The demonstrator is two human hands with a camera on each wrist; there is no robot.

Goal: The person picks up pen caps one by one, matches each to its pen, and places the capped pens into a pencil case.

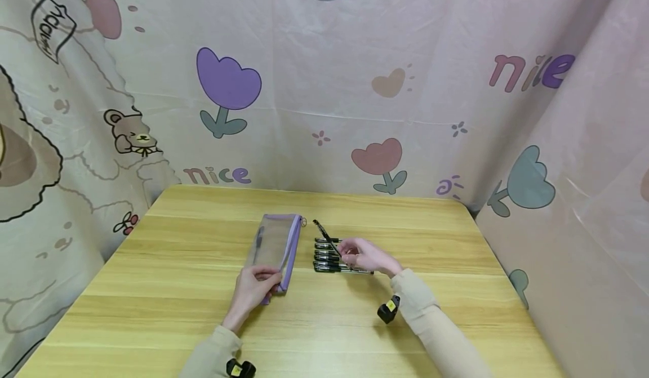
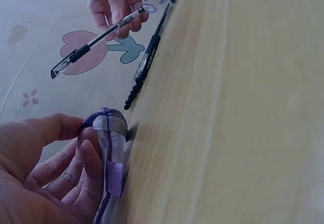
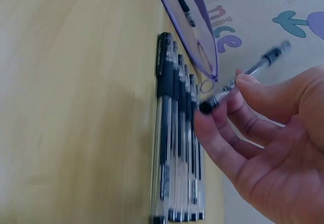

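My left hand (image 1: 249,289) pinches the near end of a see-through pencil case (image 1: 272,236) with purple trim, between thumb and fingers. One pen (image 1: 259,241) shows inside the case. Above a row of black-gripped gel pens (image 3: 167,128) on the table, my right hand (image 1: 366,255) pinches a gel pen (image 2: 81,52) by one end. That pen is tilted, its capped end pointing up toward the case in the head view. The row lies just right of the case, several pens side by side. In the left wrist view, the case's purple zipper end (image 2: 115,178) is near the fingertips.
The wooden table (image 1: 152,293) reaches back to a patterned curtain (image 1: 314,85), which also hangs along both sides. A small ring (image 1: 303,221) hangs from the case's far corner. Black wrist cameras (image 1: 389,309) sit on both sleeves.
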